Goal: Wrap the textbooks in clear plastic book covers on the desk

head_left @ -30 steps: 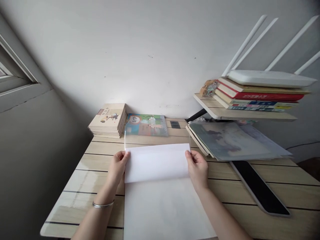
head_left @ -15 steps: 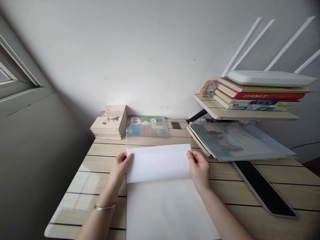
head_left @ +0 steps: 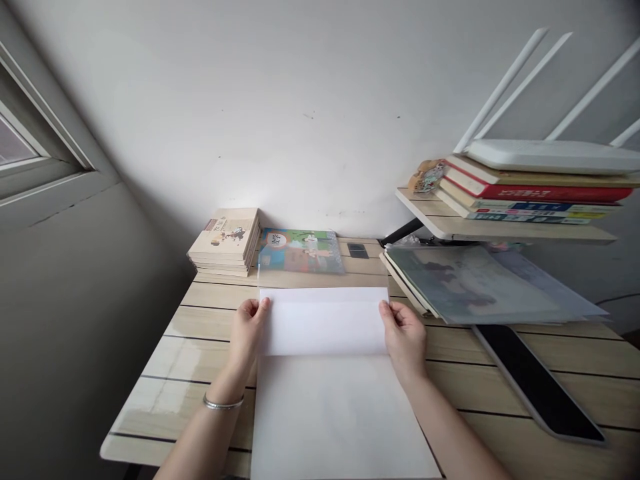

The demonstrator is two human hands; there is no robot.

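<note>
Between my two hands is a white paper sheet (head_left: 325, 327), its top edge nearly level. Clear plastic film (head_left: 320, 279) sticks out beyond that edge, with the desk showing through. Towards me a larger, duller white sheet (head_left: 340, 413) extends to the bottom of the view; whether it is paper under film I cannot tell. My left hand (head_left: 250, 323) pinches the left edge of the white paper, thumb on top. Opposite it, my right hand (head_left: 406, 333) pinches the right edge the same way. The fingers beneath are mostly hidden.
Behind lie a stack of books (head_left: 225, 240), a colourful textbook (head_left: 303, 250) and a small dark square (head_left: 357, 251). To the right are film-covered books (head_left: 460, 280), a long black panel (head_left: 540, 383), and a raised shelf (head_left: 525, 230) bearing books and a white router (head_left: 555, 155).
The whole view has shifted slightly, so most things appear further right. The white paper's near edge sits a little higher and more level. Both hands keep their hold.
</note>
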